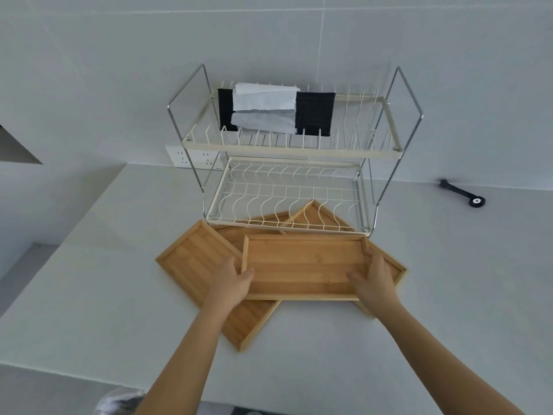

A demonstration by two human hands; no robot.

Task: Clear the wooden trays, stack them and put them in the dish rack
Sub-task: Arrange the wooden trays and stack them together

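Note:
A small wooden tray (302,265) lies level over two larger ones. My left hand (232,280) grips its left end, thumb over the rim. My right hand (374,278) grips its right end the same way. Under it, a long wooden tray (194,259) lies at an angle to the left. Another wooden tray (392,265) lies angled to the right, its far corner (317,212) under the rack. All three trays hold nothing. The two-tier wire dish rack (287,193) stands just behind them, its lower shelf bare.
On the rack's upper shelf lie a black cloth (314,113) and white paper towels (264,98). A black tool with a small wheel (462,193) rests on the counter at the right. A wall socket (194,157) sits behind the rack. The counter's edge runs along the left.

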